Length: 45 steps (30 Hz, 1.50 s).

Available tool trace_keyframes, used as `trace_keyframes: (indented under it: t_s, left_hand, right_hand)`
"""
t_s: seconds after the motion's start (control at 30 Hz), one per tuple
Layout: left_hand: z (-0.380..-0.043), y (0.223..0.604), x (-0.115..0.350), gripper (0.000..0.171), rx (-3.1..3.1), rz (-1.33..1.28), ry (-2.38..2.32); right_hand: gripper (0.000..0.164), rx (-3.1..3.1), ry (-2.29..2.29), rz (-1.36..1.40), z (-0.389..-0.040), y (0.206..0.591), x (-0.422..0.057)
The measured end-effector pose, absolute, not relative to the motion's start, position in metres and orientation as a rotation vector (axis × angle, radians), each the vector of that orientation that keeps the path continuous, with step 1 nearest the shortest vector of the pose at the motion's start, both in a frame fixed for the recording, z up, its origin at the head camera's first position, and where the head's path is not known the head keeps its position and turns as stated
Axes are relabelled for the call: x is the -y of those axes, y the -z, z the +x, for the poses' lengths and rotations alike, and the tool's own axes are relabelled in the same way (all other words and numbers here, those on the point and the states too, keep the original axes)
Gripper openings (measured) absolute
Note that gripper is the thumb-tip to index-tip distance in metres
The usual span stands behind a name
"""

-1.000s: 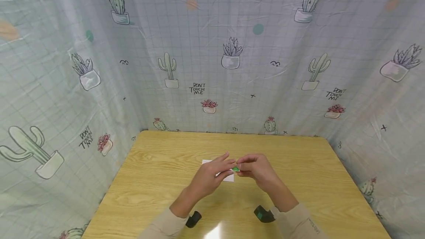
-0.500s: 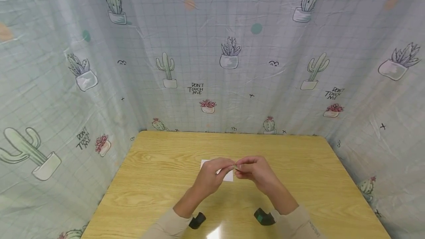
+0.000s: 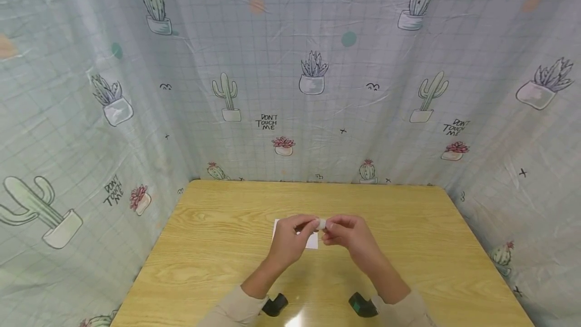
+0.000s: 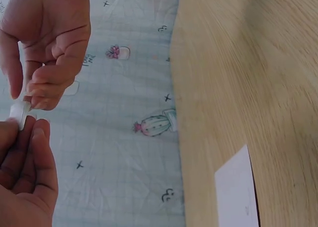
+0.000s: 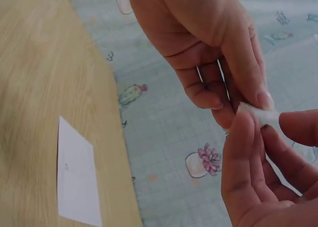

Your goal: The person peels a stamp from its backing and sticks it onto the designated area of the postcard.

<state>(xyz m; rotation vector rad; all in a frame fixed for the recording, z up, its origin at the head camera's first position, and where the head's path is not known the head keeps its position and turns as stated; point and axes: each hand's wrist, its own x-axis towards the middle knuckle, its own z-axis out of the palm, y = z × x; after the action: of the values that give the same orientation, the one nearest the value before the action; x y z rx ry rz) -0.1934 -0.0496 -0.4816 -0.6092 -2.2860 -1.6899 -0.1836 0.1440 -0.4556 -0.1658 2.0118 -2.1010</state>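
Note:
A small white piece (image 3: 323,224), whose exact kind I cannot tell, is held up above the table between both hands. My left hand (image 3: 289,238) pinches its left side between thumb and fingers. On the other side, the fingertips of my right hand (image 3: 353,233) grip it as well. The left wrist view shows the white piece (image 4: 19,113) as short and narrow, partly covered by fingertips. Seen from the right wrist, the white piece (image 5: 268,117) looks thin and pale. Below and behind the left hand, a white sheet of paper (image 3: 311,240) lies flat on the table.
The wood-grain table (image 3: 218,251) reaches back to a hanging curtain (image 3: 290,100) printed with cacti, which also covers both sides. Black wrist devices (image 3: 275,305) sit at the inner sides of both wrists. Small faint marks show on the paper (image 5: 77,175).
A green face with a white edge showed on the piece earlier; now white shows. The left hand's fingers, spread over it before, have come together in a pinch. The right hand stays nearly in place.

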Motion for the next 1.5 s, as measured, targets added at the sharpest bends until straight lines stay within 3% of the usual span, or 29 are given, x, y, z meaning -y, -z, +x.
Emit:
trace_keyframes:
  t_s: [0.17,0.37,0.77,1.13,1.5]
  left_hand:
    - [-0.193,0.477,0.045,0.021,2.271,-0.478,1.891]
    - [-0.193,0.472,0.041,0.023,2.254,-0.429,2.012]
    - [-0.193,0.469,0.051,0.034,2.344,-0.529,2.117]
    - [-0.190,0.455,0.052,0.030,2.538,-0.586,1.701]
    - [-0.185,0.454,0.053,0.026,2.525,-0.629,1.567]
  right_hand:
    - [0.016,-2.559,2.047,-0.269,-0.175,0.458,-0.133]
    - [0.024,-3.321,1.656,-0.964,-0.177,0.467,-0.127]
    - [0.021,-3.543,1.073,-1.433,-0.184,0.463,-0.134]
    - [0.013,-3.500,0.594,-1.592,-0.193,0.453,-0.138]
    - [0.008,-3.463,0.817,-1.573,-0.189,0.456,-0.133]
